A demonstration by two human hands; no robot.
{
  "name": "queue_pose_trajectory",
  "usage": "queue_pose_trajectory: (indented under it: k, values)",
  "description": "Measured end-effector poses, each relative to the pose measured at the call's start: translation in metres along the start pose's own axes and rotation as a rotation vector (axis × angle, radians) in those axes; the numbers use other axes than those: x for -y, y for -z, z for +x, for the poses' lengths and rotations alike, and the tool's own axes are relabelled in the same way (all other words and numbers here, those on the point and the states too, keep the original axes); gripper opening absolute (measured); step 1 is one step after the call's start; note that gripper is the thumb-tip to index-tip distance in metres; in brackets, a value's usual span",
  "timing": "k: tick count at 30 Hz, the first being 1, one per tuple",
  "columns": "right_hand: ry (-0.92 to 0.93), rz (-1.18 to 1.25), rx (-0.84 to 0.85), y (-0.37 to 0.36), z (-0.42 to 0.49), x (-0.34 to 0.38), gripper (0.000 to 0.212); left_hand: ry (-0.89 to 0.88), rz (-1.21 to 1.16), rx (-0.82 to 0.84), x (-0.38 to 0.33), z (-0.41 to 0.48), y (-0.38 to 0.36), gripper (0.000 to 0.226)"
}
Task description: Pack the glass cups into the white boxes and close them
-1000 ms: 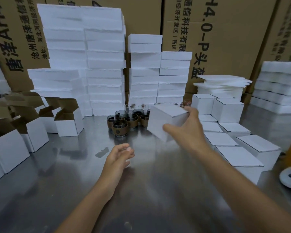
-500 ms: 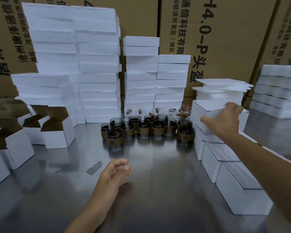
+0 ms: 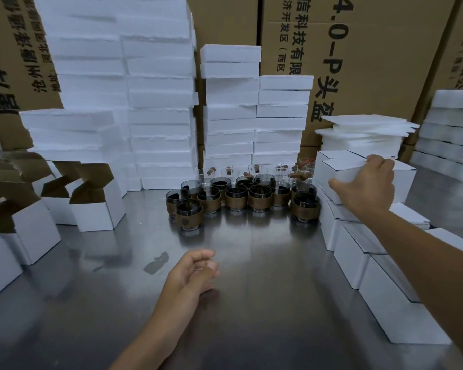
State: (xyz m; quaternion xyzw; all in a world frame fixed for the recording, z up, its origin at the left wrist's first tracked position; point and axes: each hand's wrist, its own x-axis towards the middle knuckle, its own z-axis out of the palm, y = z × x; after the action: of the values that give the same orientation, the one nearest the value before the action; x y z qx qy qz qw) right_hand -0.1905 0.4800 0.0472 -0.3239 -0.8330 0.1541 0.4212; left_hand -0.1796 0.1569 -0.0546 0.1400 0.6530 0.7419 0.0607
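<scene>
Just right of the glass cups [image 3: 241, 196], the right hand [image 3: 366, 188], fingers clamped on a closed white box [image 3: 340, 174], holds it atop the packed stack [image 3: 358, 244]. The left hand [image 3: 193, 271] hovers before the cups, fingers loosely curled, empty. Next, likely: let go, then take an open box [image 3: 96, 212] left of the cups.

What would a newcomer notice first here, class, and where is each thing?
Tall stacks of white foam slabs fill the back, before printed cartons. Dark glass cups with brown bands cluster at their foot. The right hand grips a closed white box at the right.
</scene>
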Motion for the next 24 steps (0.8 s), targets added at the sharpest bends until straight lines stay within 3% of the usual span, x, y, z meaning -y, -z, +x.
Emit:
queue_pose_trajectory:
  k: [3,6,13,20,24]
  values:
    - [0.018,-0.102,-0.013,0.000,-0.001,-0.005,0.076,-0.002,0.005,0.011,-0.001,-0.001,0.000,0.012]
    - [0.033,-0.180,-0.016,0.003,0.000,-0.009,0.073,0.007,0.012,0.022,-0.003,-0.002,0.001,0.025]
    - [0.032,-0.257,0.075,0.014,0.000,0.001,0.064,0.016,0.044,0.010,-0.007,-0.004,0.000,0.014]
    - [0.258,0.117,0.182,0.041,-0.014,0.053,0.034,0.020,0.059,0.025,-0.011,-0.006,-0.001,0.013]
    - [0.409,0.402,0.361,0.055,-0.060,0.084,0.009,0.015,0.059,0.007,-0.014,-0.009,-0.001,0.012]
